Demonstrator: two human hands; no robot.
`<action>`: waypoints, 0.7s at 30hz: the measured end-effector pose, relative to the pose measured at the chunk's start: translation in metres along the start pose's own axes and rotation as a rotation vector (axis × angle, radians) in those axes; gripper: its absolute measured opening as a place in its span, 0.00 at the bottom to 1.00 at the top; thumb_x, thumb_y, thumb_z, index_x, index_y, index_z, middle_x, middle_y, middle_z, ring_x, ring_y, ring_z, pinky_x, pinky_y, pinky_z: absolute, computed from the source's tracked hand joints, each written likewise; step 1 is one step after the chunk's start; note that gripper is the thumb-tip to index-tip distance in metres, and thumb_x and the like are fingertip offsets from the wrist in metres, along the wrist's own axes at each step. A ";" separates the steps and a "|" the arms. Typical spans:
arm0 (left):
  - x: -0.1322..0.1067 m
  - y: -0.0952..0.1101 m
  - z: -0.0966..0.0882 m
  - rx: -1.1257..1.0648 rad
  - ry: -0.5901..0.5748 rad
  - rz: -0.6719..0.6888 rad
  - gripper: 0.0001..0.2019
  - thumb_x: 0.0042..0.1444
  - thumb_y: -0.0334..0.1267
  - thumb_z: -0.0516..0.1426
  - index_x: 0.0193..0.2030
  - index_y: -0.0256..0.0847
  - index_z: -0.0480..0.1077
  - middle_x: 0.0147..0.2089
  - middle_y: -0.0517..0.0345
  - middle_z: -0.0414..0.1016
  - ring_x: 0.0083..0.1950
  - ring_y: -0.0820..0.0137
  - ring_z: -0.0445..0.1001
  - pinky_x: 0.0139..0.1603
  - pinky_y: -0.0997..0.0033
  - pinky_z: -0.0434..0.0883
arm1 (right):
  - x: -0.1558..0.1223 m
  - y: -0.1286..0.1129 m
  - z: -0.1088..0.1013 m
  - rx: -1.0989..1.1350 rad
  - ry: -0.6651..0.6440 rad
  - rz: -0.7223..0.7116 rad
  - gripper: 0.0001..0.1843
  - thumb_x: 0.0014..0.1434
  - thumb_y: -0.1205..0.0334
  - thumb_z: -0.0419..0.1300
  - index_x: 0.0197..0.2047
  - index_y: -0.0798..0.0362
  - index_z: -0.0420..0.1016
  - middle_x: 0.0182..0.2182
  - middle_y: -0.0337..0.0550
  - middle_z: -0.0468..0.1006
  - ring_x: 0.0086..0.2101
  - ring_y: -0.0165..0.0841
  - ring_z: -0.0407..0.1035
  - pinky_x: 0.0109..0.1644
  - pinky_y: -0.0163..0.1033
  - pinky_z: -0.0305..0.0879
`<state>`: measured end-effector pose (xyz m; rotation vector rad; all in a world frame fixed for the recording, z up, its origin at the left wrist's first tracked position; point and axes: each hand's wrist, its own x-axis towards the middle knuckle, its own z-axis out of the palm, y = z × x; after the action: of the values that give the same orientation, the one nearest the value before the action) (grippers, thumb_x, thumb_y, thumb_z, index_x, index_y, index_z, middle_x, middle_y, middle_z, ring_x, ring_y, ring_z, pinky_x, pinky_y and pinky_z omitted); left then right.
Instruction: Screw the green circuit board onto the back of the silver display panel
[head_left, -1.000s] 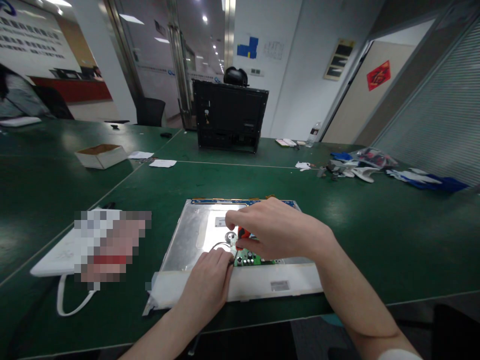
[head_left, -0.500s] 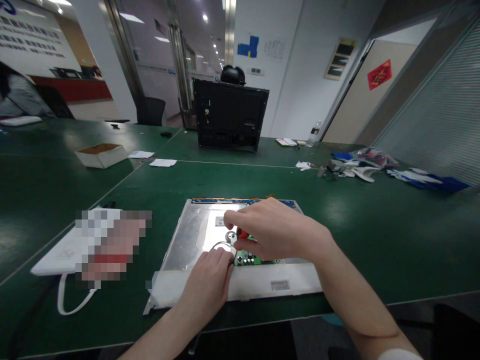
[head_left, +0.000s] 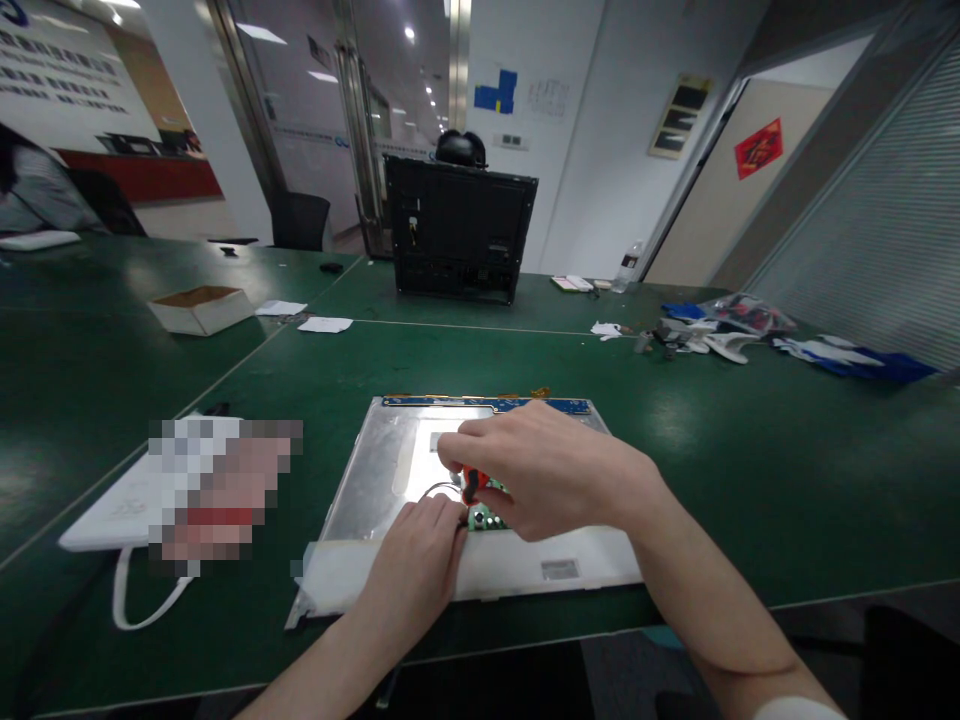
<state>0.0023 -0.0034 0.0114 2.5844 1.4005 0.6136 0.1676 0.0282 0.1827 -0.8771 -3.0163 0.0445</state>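
Note:
A silver metal display panel lies flat on the green table, with a white strip along its near edge and a blue board edge at the far side. My right hand is closed around a red-handled screwdriver, its tip down by a small green circuit board. My left hand rests on the white strip with its fingers curled, pressing at the circuit board's left end; a thin dark wire loops just beyond it. What the left fingers pinch is hidden.
A white bag with a cord lies to the left. Further back are an open cardboard box, paper slips, an upright black monitor back, a water bottle, and gloves and packets at the right.
My right hand has moved slightly nearer and down with the screwdriver, toward the circuit board. My left hand has stayed in place.

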 end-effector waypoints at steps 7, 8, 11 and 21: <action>0.000 -0.001 0.004 0.078 0.001 0.003 0.08 0.61 0.27 0.48 0.41 0.40 0.66 0.41 0.50 0.74 0.43 0.58 0.72 0.43 0.56 0.70 | 0.002 0.000 0.002 -0.026 -0.011 0.007 0.05 0.62 0.62 0.54 0.40 0.52 0.67 0.31 0.40 0.77 0.28 0.30 0.67 0.27 0.37 0.45; 0.000 -0.002 0.004 0.078 -0.002 0.006 0.08 0.61 0.27 0.48 0.42 0.39 0.66 0.41 0.50 0.74 0.44 0.58 0.72 0.43 0.56 0.70 | 0.002 -0.001 0.002 -0.015 -0.011 -0.010 0.04 0.61 0.64 0.54 0.40 0.52 0.67 0.33 0.40 0.77 0.29 0.30 0.67 0.27 0.37 0.46; 0.000 -0.003 0.005 0.072 -0.007 0.015 0.08 0.62 0.28 0.48 0.43 0.39 0.66 0.42 0.50 0.74 0.45 0.58 0.72 0.43 0.57 0.70 | 0.000 -0.001 0.002 0.010 -0.012 -0.033 0.06 0.58 0.67 0.56 0.41 0.53 0.66 0.36 0.41 0.77 0.31 0.31 0.68 0.27 0.36 0.47; 0.000 -0.002 0.004 0.091 0.018 0.022 0.08 0.60 0.27 0.49 0.42 0.40 0.66 0.40 0.51 0.74 0.43 0.59 0.73 0.42 0.58 0.70 | 0.001 -0.003 0.000 -0.037 -0.020 0.025 0.05 0.63 0.62 0.54 0.39 0.52 0.68 0.32 0.42 0.78 0.29 0.30 0.68 0.27 0.37 0.45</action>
<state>0.0022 -0.0017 0.0068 2.6741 1.4399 0.5916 0.1651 0.0260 0.1824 -0.9222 -3.0343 -0.0031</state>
